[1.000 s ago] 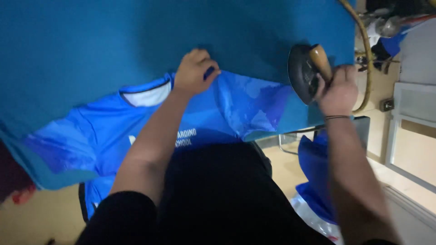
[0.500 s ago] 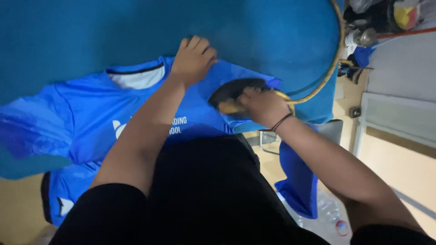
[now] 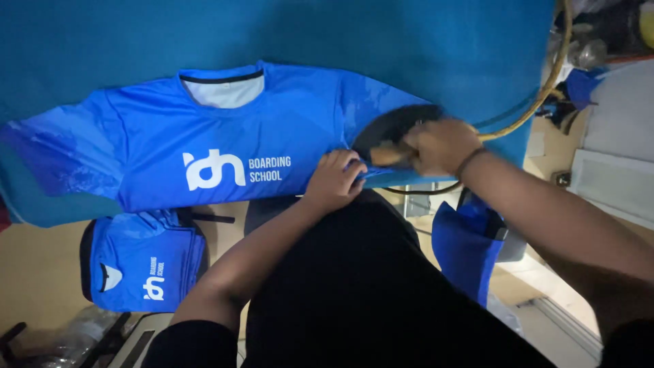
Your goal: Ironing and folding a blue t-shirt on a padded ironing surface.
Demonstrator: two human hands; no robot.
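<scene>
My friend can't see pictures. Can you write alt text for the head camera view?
A person's right hand presses a dark iron onto a blue shirt spread on a teal table, while the left hand holds the shirt's lower edge. A folded blue shirt sits below the table.

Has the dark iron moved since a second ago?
Yes. The dark iron, gripped by the right hand, has come off the teal board's right edge onto the blue jersey's sleeve, closer to its collar.
</scene>
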